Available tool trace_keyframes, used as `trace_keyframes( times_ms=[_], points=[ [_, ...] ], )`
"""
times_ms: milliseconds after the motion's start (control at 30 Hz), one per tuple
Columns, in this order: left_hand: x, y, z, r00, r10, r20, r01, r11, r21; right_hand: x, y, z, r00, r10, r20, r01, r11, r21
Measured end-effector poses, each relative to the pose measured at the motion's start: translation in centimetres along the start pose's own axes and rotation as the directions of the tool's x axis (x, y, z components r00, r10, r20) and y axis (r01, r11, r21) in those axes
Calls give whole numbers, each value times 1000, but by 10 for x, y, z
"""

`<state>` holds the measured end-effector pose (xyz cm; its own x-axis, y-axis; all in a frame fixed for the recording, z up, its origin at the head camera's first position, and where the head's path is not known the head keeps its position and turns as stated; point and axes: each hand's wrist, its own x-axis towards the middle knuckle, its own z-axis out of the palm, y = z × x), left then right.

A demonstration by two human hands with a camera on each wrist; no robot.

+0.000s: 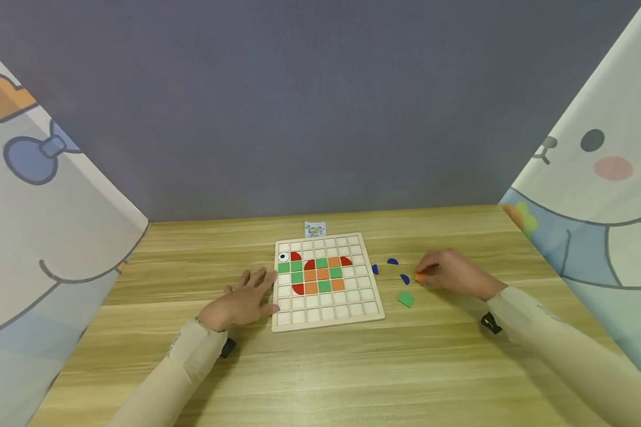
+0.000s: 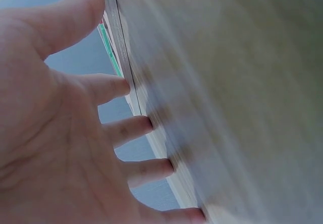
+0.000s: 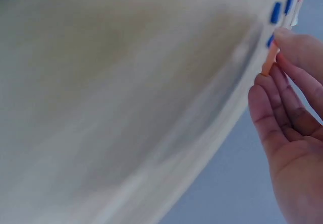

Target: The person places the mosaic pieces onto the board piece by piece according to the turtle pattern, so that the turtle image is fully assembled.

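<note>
A wooden grid board (image 1: 326,314) lies on the table, partly filled with red, green and orange tiles and one eye tile (image 1: 283,257). My left hand (image 1: 244,299) rests flat with spread fingers (image 2: 128,129) against the board's left edge (image 2: 120,42). Right of the board, my right hand (image 1: 448,274) pinches a small orange tile (image 1: 418,277) between thumb and fingertips; the right wrist view shows that orange tile (image 3: 269,61) held at the fingertips. Three blue pieces (image 1: 392,261) and a green square (image 1: 405,299) lie loose beside that hand.
A small picture card (image 1: 314,228) lies behind the board. Cartoon-printed curtains (image 1: 37,225) close in both sides, and a grey wall stands behind the wooden table (image 1: 352,367).
</note>
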<state>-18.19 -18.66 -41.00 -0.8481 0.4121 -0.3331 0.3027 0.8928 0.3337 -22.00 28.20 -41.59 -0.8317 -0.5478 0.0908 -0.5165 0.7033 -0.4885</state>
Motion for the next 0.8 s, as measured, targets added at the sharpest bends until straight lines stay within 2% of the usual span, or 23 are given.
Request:
trace_keyframes(
  times_ms=[133, 333, 433, 600, 800],
  points=[
    [1, 0, 0, 1000, -5, 2, 5, 1000, -6, 27, -21, 8, 1000, -15, 17, 14, 999, 50],
    [3, 0, 2, 1000, -8, 1, 8, 1000, 0, 63, -53, 26, 985, -168, 51, 164, 984, 75],
    [4, 0, 2, 1000, -4, -1, 4, 1000, 3, 77, -64, 37, 975, -209, 74, 204, 976, 70],
    [5, 1, 1, 1000, -13, 5, 13, 1000, 13, 94, -72, 52, 976, -202, 86, 197, 979, 56],
    [4, 2, -1, 1000, -18, 17, 18, 1000, 17, 99, -79, 58, 975, -204, 82, 199, 978, 70]
  ],
)
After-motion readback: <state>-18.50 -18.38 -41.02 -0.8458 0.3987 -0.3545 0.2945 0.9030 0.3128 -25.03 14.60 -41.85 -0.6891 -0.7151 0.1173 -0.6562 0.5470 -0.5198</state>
